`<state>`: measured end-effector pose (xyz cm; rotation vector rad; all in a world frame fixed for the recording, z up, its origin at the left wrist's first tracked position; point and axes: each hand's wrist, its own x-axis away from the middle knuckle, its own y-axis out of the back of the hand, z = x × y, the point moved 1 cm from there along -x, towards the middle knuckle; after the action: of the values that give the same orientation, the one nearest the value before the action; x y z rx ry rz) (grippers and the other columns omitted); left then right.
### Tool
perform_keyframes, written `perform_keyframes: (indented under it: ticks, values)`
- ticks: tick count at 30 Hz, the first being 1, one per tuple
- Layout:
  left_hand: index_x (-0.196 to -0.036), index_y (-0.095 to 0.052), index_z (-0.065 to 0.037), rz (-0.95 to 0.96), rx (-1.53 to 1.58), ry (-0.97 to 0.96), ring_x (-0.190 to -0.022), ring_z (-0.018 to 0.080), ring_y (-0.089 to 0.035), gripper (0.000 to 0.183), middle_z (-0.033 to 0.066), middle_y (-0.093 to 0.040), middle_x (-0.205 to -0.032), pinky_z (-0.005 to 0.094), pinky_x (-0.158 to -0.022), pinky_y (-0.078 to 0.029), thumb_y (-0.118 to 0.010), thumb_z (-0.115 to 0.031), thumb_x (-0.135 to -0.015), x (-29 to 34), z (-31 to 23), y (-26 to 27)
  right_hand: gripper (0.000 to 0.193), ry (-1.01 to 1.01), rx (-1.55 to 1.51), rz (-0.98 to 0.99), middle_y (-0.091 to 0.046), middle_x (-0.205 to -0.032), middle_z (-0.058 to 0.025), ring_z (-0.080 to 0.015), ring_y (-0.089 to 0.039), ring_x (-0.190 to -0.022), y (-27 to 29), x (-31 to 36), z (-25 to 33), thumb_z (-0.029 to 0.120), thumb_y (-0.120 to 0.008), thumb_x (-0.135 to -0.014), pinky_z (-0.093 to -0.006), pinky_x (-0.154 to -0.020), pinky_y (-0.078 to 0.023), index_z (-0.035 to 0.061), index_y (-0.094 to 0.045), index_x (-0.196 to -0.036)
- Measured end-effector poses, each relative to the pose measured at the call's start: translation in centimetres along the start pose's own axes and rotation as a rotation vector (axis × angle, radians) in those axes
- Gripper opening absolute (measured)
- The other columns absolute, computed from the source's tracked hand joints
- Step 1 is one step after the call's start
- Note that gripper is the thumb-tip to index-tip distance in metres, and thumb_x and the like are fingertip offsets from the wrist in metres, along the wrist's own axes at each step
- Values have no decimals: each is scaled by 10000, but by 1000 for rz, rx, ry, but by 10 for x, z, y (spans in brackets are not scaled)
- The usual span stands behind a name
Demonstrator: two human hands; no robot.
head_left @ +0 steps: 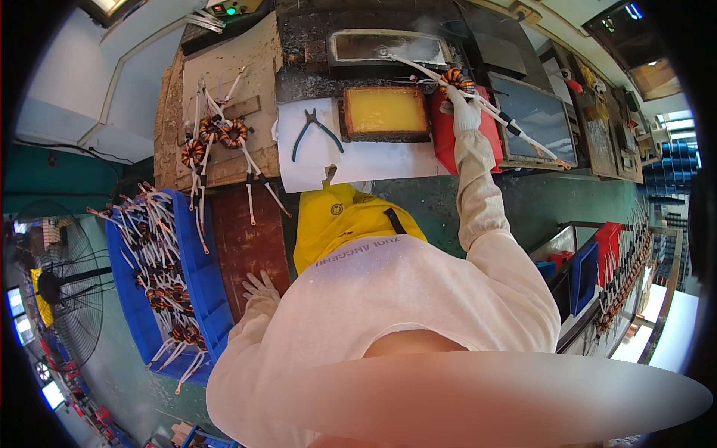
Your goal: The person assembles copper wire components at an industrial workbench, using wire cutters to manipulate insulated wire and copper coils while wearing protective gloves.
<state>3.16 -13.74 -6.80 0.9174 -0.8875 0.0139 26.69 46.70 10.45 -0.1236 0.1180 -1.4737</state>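
Observation:
My gloved right hand (467, 116) is closed on a toroidal coil (457, 79) wound in orange and black, with white-sleeved leads. One lead (414, 66) reaches left into a long dark-rimmed pot (392, 69) with a silvery surface, and thin smoke hangs there. Another lead (530, 138) points down to the right. Low on the left, my gloved left hand (261, 290) is empty, its fingers spread beside a reddish-brown panel (250, 239). A tray with yellow, wax-like contents (385, 110) sits in front of the pot. Cutting pliers (312, 119) lie on white paper, handles apart.
Several similar coils (232, 133) lie on the bench's left part. A blue crate (213, 276) full of coils stands left, beside a black floor fan (71, 287). A red box (489, 142) is under my right wrist. More coil leads line a rack (624, 280) at right.

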Motion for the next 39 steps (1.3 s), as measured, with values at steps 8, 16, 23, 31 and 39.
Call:
perform_keyframes:
  ticks: [8,16,23,31,39]
  values:
    - [-1469,-62,-169,98,-10,-3,-1340,511,-87,723,268,39,-1490,640,-1032,-198,-467,-294,-883,6,1,44,295,-34,14,-19,-600,-752,-62,-132,-587,-508,-4,3,4,131,-688,-779,-269,-450,-537,22,-540,-1011]
    - [-1453,-183,-120,-182,-73,-26,-1302,545,-185,596,298,-112,-1469,691,-960,-257,-403,-272,-921,-14,16,3,328,-49,118,-24,-602,-838,-44,-121,-598,-616,-11,1,-3,206,-692,-802,-251,-524,-535,59,-540,-1053]
    - [-1355,-375,-121,-787,-560,-87,-1212,509,-377,464,297,-331,-1366,645,-867,-407,-401,-270,-917,-14,7,-24,276,-58,76,41,-586,-780,4,-75,-551,-609,21,-4,-12,216,-680,-822,-201,-519,-491,95,-566,-1042]
    - [-1301,-427,-250,-1065,975,-973,-1303,411,-205,470,158,-252,-1380,593,-1006,-275,-490,-406,-862,-20,45,-28,662,250,695,167,-627,-882,-131,-218,-616,-828,-17,5,15,616,-603,-766,-371,-707,-493,-6,-585,-993]
    - [-1332,-424,-134,-1410,1549,-798,-1250,450,-335,485,258,-278,-1398,560,-899,-408,-457,-304,-880,-6,-410,96,205,137,31,39,-597,-671,-29,-100,-536,-461,5,-9,1,154,-710,-778,-225,-398,-452,58,-581,-905]
